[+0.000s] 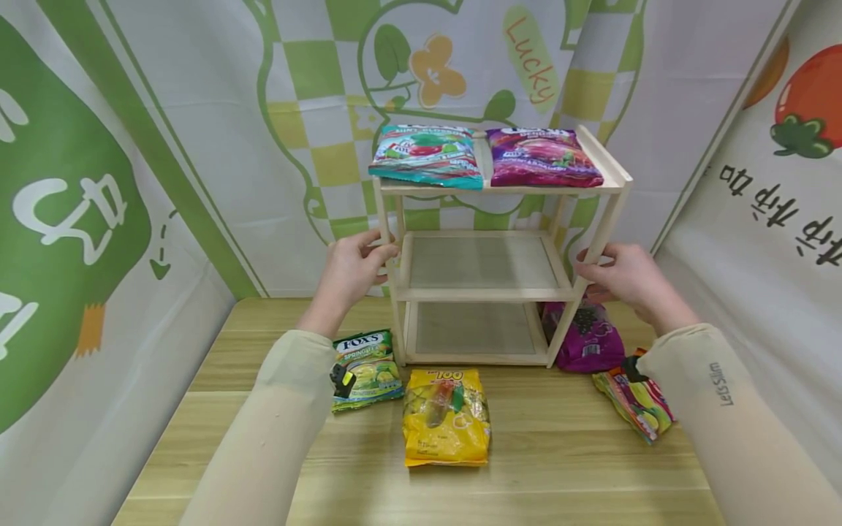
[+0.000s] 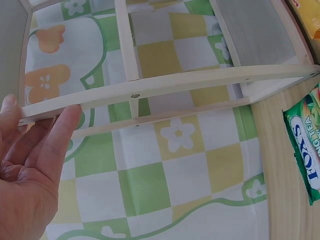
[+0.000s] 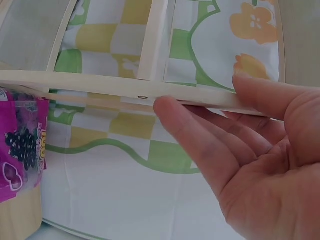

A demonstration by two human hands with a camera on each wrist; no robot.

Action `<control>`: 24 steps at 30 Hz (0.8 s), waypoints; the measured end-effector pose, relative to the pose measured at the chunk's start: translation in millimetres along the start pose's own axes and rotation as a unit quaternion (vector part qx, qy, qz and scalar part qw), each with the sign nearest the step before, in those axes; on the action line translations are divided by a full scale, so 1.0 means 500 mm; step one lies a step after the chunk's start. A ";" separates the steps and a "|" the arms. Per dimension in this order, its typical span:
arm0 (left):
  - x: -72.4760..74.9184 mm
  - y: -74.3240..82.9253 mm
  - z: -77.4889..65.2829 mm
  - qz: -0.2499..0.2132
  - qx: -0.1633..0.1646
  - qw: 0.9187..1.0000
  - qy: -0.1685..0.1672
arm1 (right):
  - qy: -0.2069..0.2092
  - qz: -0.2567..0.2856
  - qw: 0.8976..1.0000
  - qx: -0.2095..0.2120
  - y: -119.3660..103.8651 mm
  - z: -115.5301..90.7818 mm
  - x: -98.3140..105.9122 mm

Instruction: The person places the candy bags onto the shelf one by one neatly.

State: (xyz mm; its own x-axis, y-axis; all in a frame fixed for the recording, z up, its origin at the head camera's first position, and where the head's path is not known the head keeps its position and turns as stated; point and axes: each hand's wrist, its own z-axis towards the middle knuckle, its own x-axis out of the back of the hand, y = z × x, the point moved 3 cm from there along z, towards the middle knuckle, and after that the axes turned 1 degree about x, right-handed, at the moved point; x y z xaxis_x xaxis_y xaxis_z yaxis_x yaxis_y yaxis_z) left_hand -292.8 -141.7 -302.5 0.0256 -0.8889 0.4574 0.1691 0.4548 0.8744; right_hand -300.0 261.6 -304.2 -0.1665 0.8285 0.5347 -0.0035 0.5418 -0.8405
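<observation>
While the pale wooden three-tier rack point(image 1: 483, 294) stands upright before me on the light wood-grain table point(image 1: 526, 467), I grip it from both sides. My left hand point(image 1: 351, 267) is clamped on its front left post, thumb on one side and fingers on the other; my right hand point(image 1: 625, 274) pinches the front right post in the same way, at about the height of the middle shelf. On the top shelf lie two shiny candy bags side by side: a teal one with red print point(image 1: 427, 155) to the left and a purple-and-magenta one point(image 1: 542, 157) to the right. Just beside the rack's left foot is a green FOX'S packet point(image 1: 368, 369), and in front of the bottom shelf lies a bright yellow candy bag point(image 1: 447, 416). By the right foot sits a plump purple bag with dark grapes point(image 1: 590, 340), partly behind the post. Nearer me, a multicoloured packet point(image 1: 634, 398) is partly covered by my beige right sleeve point(image 1: 710, 387).
</observation>
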 end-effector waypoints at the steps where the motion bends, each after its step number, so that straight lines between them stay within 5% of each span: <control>1: 0.000 0.000 0.000 -0.001 0.001 1.000 -0.001 | -0.001 0.001 1.000 0.000 0.000 0.000 0.000; 24: 0.015 -0.005 0.011 -0.079 0.046 0.994 -0.056 | -0.020 -0.021 1.000 0.011 0.010 0.003 0.006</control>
State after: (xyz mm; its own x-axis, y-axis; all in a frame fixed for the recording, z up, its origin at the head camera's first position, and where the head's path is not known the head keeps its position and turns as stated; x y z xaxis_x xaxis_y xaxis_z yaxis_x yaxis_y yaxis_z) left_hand -298.5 -149.0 -300.4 -0.1057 -0.9401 0.3241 0.0705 0.3180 0.9455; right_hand -302.0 266.5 -306.9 -0.2051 0.7985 0.5660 -0.0334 0.5722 -0.8194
